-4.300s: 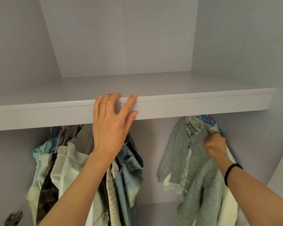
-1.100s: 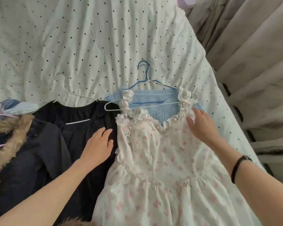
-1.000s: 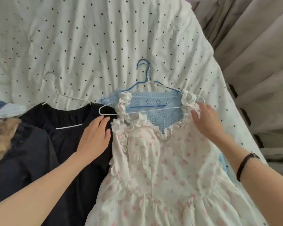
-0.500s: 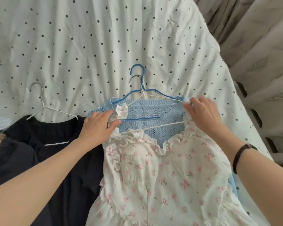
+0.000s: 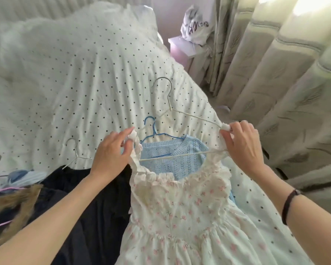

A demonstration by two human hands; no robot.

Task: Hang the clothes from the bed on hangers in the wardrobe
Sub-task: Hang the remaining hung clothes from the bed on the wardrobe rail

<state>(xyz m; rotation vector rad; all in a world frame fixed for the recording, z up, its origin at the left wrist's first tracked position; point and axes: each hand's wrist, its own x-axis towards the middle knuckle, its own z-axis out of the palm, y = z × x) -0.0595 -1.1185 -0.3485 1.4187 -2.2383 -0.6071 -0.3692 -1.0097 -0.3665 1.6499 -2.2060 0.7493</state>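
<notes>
A white floral dress with ruffled straps hangs on a white wire hanger, raised a little above the bed. My left hand pinches the dress's left strap at the hanger's left end. My right hand grips the right strap and the hanger's right end. Under the dress lies a light blue knit sweater on a blue hanger. A black garment on another white hanger lies to the left.
The bed is covered by a white quilt with black dots. A dark coat with a fur trim and pale blue clothing lie at the far left. Curtains hang on the right, a pink bedside table beyond.
Both hands have lifted the floral dress by its straps off the blue sweater, and its white hanger has risen clear of the blue one. The view has tilted up toward the bed's head.
</notes>
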